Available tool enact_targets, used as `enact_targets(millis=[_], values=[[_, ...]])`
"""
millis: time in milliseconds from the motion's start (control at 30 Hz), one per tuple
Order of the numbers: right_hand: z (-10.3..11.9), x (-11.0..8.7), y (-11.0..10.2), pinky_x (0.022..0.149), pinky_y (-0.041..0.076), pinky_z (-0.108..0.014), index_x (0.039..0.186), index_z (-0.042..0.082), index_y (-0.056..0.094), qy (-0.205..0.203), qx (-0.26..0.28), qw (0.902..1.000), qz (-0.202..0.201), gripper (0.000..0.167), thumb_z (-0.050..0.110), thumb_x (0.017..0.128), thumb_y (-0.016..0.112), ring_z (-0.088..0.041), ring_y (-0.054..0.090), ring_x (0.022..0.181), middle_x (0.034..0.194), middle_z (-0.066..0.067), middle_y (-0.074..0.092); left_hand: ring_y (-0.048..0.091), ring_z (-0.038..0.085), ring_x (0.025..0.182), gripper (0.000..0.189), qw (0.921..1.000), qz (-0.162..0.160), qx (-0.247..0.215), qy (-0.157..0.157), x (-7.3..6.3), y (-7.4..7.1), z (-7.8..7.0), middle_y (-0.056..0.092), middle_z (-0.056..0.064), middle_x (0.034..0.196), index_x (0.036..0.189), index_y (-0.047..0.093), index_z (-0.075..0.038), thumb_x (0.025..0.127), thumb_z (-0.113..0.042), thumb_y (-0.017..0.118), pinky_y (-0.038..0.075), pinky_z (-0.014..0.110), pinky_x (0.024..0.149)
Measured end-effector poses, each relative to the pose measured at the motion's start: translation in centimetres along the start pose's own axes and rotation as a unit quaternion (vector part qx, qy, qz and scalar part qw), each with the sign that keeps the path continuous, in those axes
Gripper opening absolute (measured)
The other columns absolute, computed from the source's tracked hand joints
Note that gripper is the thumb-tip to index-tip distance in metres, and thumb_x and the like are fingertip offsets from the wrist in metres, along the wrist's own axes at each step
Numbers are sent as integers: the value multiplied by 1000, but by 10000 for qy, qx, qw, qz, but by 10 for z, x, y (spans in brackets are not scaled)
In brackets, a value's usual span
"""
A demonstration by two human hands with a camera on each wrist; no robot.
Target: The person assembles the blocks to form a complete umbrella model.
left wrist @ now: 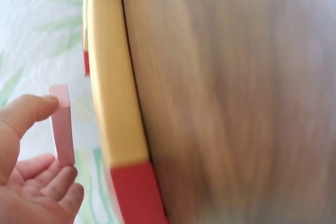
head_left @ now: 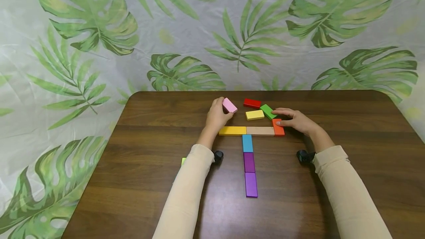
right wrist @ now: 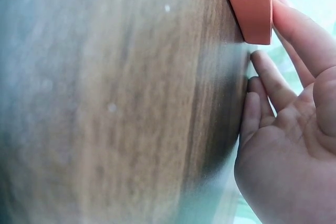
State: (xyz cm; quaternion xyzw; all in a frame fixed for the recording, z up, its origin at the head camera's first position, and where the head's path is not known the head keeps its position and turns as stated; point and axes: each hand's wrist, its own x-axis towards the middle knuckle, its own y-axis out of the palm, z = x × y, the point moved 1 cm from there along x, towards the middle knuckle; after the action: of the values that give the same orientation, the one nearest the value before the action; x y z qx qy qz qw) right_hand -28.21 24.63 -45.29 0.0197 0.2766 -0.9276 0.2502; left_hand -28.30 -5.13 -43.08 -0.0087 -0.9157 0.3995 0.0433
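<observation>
My left hand (head_left: pixel 216 116) pinches a pink block (head_left: pixel 230 105) between thumb and fingers, above and behind the row. The right hand (head_left: pixel 299 122) has its thumb touching the orange block (head_left: pixel 278 127) at the row's right end, while its index fingertip is by a green block (head_left: pixel 267 111). The row also holds a yellow-orange block (head_left: pixel 232 131) and a plain wooden block (head_left: pixel 260 131). From it a blue block (head_left: pixel 247 143), a dark purple block (head_left: pixel 249 162) and a lighter purple block (head_left: pixel 251 184) run towards me. The left wrist view shows a red block (left wrist: pixel 137 195) at the row's left end.
Behind the row lie a red block (head_left: pixel 252 103) and a pale yellow block (head_left: pixel 254 115). A lime green block (head_left: pixel 183 160) is mostly hidden by my left sleeve. The wooden table (head_left: pixel 139 180) ends at a leaf-patterned cloth (head_left: pixel 186 28) at the back.
</observation>
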Motion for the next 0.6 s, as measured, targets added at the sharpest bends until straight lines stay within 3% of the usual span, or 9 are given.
enact_targets(millis=[267,433,600], values=[[1,0,1,98,10,-61,132,6,45,7,-20,10000,22,54,24,85,63,-40,9,131,144,-19,21,45,23,113,59,9992,272,160,230,7,-14,13,40,10,132,132,44,-5,79,-17,69,36,35,94],[4,-1,1,97,10,-61,132,4,44,19,59,10000,50,53,20,85,62,-41,9,130,143,-20,21,45,24,113,56,9988,375,151,289,8,-14,23,41,11,131,130,47,-4,80,-15,68,36,34,95],[21,-8,3,97,10,-62,131,-1,43,68,188,9998,42,50,13,86,61,-43,9,129,142,-24,21,44,25,113,55,9988,428,45,223,11,-14,33,41,13,130,130,46,-2,80,-13,67,34,32,97]])
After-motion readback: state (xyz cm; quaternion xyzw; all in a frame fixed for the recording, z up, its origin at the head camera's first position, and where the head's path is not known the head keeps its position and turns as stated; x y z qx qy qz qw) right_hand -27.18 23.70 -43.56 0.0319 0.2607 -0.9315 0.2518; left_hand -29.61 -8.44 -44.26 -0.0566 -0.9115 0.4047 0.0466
